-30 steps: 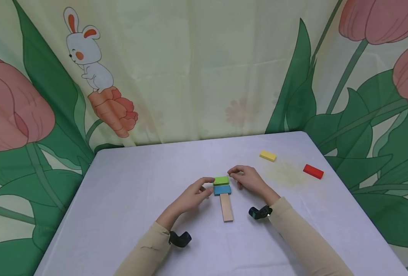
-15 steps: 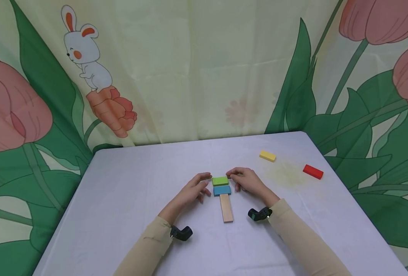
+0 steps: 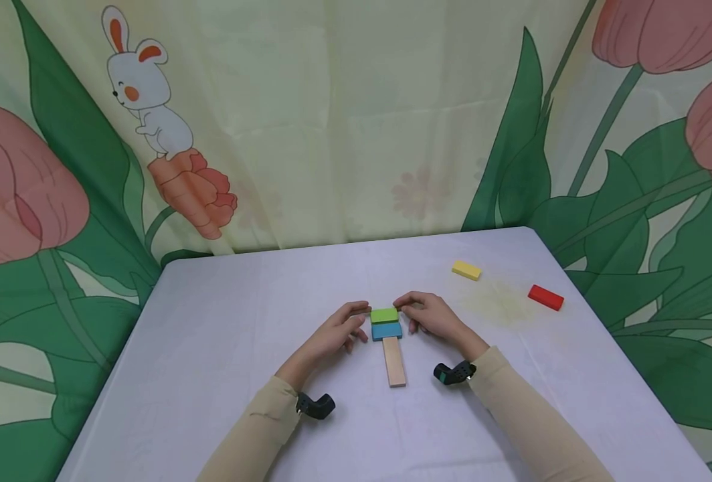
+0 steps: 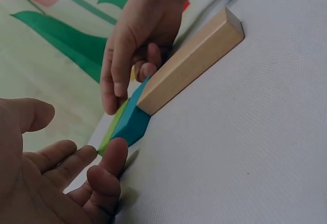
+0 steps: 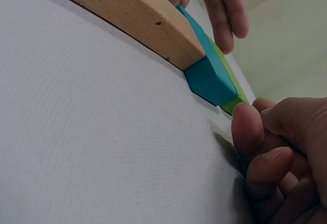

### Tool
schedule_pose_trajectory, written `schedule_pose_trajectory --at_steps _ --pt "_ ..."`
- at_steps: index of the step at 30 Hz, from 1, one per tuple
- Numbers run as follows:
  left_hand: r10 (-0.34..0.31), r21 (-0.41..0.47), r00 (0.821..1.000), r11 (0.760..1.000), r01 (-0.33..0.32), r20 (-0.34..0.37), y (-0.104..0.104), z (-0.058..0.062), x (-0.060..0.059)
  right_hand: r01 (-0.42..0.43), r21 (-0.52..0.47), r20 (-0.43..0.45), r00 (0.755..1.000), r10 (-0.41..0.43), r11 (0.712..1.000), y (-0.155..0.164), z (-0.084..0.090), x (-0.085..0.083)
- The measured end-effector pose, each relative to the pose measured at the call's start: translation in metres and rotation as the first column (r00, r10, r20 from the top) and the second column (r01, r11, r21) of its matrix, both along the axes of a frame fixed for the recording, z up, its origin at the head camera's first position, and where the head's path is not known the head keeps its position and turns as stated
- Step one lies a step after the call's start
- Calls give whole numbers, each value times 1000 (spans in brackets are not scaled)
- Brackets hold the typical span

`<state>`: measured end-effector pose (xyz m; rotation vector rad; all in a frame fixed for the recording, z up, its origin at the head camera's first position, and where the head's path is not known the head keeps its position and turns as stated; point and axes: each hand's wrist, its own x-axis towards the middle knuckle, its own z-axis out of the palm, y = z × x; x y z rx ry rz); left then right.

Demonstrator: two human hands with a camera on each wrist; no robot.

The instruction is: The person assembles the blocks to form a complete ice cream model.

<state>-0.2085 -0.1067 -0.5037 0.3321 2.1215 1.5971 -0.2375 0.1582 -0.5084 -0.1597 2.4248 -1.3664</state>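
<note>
In the head view, a green block (image 3: 384, 315) lies against the far side of a blue block (image 3: 387, 331). A plain wooden block (image 3: 394, 362) runs from the blue block's near side toward the person. My left hand (image 3: 333, 333) is at the green block's left end, its fingertips at or almost at the edge. At the opposite end, my right hand (image 3: 434, 316) has its fingertips close against the green block, the other fingers loosely bent. The right wrist view shows the blue block's angled corners (image 5: 210, 78). Whether the fingertips actually press the green block is hard to tell.
A yellow block (image 3: 466, 270) lies at the back right of the white-covered table (image 3: 235, 335). Farther right is a red block (image 3: 545, 298), near the table's right edge. Behind the table hangs a printed curtain (image 3: 332, 134).
My left hand has shifted slightly forward and its fingers have straightened along the green block's end. The green block has moved slightly left; the right hand followed a little. Over the last half second little differs.
</note>
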Motion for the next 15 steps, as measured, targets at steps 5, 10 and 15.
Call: schedule_pose_trajectory --at_steps 5,10,15 --pt "-6 6 1000 1000 6 -4 -1 0 2 5 -9 4 1000 -5 1000 0 1 2" --pt "-19 1 1000 1000 19 -14 -1 0 3 7 -7 1 1000 -7 1000 0 3 4" --pt "-20 -2 1000 1000 20 -18 -1 0 5 -7 -18 -2 1000 7 1000 0 3 6"
